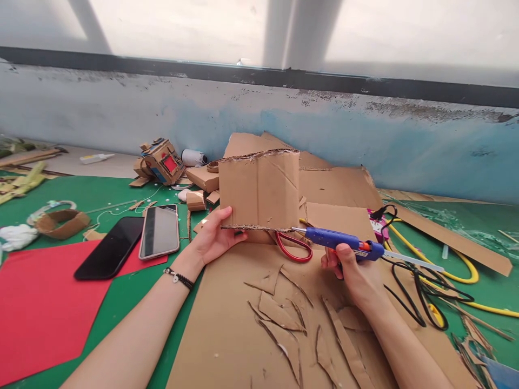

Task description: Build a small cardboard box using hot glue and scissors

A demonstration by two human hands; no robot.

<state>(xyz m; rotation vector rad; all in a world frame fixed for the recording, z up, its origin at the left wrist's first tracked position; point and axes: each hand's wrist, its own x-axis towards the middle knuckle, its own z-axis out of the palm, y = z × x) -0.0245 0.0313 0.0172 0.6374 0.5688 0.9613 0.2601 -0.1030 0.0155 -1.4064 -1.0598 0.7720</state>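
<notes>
My left hand [214,235] grips the lower left corner of a cardboard box [258,192], thumb on its front face and fingers underneath. Rough corrugated edges run along the box's top and bottom. In my right hand [351,273] is a blue glue gun [334,237], a clear glue stick poking out of its back. Its metal nozzle points left and meets or nearly meets the box's lower right edge; I cannot tell if they touch. Just below the nozzle shows a red scissors handle [294,248]. Under both hands lies a large cardboard sheet [219,324] with several torn scraps [279,310].
Two phones [111,248] lie on red paper [44,308] at left. A small cardboard model [160,165] and a cardboard ring [62,223] stand farther back. Black cable [417,292] and yellow cord [466,270] tangle at right near a pink power strip [377,227].
</notes>
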